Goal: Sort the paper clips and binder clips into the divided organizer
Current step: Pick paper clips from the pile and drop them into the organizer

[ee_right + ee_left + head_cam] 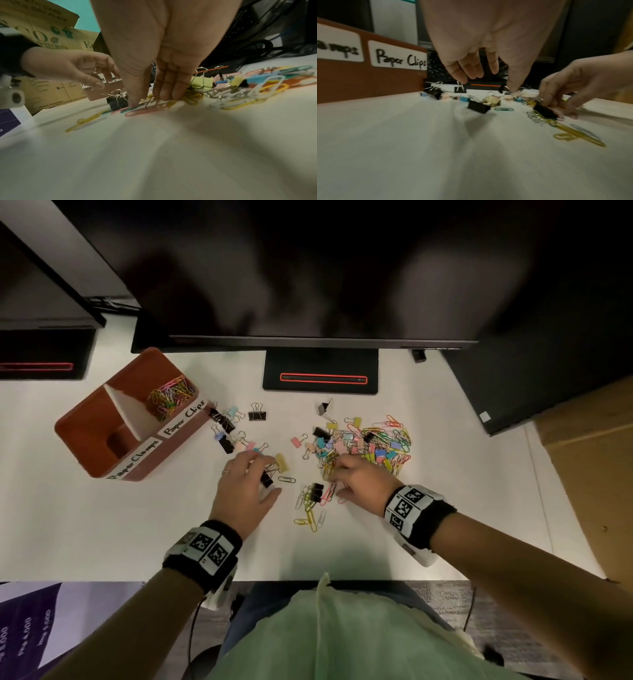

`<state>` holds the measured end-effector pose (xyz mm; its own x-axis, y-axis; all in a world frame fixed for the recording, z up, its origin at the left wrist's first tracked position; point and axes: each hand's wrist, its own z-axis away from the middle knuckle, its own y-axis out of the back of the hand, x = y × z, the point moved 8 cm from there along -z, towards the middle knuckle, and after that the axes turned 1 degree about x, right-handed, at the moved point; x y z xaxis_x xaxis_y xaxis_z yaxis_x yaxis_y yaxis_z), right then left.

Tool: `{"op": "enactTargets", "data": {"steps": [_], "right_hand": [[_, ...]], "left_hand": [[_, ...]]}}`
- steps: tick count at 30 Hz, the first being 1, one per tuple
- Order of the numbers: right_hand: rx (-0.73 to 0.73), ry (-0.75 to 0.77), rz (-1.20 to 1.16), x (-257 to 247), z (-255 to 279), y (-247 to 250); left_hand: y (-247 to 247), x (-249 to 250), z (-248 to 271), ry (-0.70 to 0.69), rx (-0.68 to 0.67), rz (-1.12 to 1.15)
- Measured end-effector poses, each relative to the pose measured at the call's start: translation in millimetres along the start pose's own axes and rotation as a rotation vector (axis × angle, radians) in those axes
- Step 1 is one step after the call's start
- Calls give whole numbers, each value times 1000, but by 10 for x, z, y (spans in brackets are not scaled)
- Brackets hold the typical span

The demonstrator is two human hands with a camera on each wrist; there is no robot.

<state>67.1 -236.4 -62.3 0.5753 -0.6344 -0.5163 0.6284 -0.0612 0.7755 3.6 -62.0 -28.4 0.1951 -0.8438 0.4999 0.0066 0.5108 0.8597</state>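
A brown divided organizer (pixel 89 422) stands at the left, labelled "Paper Clips" (pixel 183 417) and "Paper Clamps". Coloured paper clips (pixel 171 398) lie in its far compartment. My left hand (pixel 265 474) hovers with straight fingers over a black binder clip (pixel 478 106) and a yellow one (pixel 491 100), holding nothing. My right hand (pixel 337 479) presses its straight fingertips (pixel 168 94) onto paper clips (pixel 145 112) at the near edge of the mixed pile (pixel 370 446). A black binder clip (pixel 317 491) lies just left of that hand.
More binder clips (pixel 229 426) lie scattered beside the organizer. A black monitor stand (pixel 320 374) sits at the back under the screen. A cardboard box (pixel 589 457) borders the right. Loose paper clips (pixel 310 518) lie toward the table's front edge (pixel 342 580).
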Motion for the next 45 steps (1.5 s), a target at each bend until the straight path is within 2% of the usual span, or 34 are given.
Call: {"op": "enactTargets", "data": {"steps": [2,4,6,8,11,15,23,30,38,43,45], "right_hand": [[27,18,23,1,75,30],[49,-4,30,24,172,16],[4,-67,33,98,255,-73],[-48,-127,2,174,307,-170],[-15,-118,-69,149,266,-188],[19,-64,-94,-8,63,-165],[47,-91,-181,-62,-133,-125],[-23,-22,-81,-36,-234,-37],[-12,30,-50,56,-123,32],[-195,91,110,46,35,-77],[-168,93,98,42,31,-86]], "left_hand": [[-43,164,78,-82,-55,38],[-233,289,201,-104,-196,82],[-459,291,281,-54,-301,51],[-616,227,284,7,-345,-22],[-683,192,207,9,-302,-85],[-657,197,131,-35,-180,29],[-630,156,11,-45,-83,138],[-594,117,-102,-50,-121,146],[-631,75,-139,18,-158,165],[-621,24,-166,90,-181,207],[-590,26,-168,79,-186,227]]}}
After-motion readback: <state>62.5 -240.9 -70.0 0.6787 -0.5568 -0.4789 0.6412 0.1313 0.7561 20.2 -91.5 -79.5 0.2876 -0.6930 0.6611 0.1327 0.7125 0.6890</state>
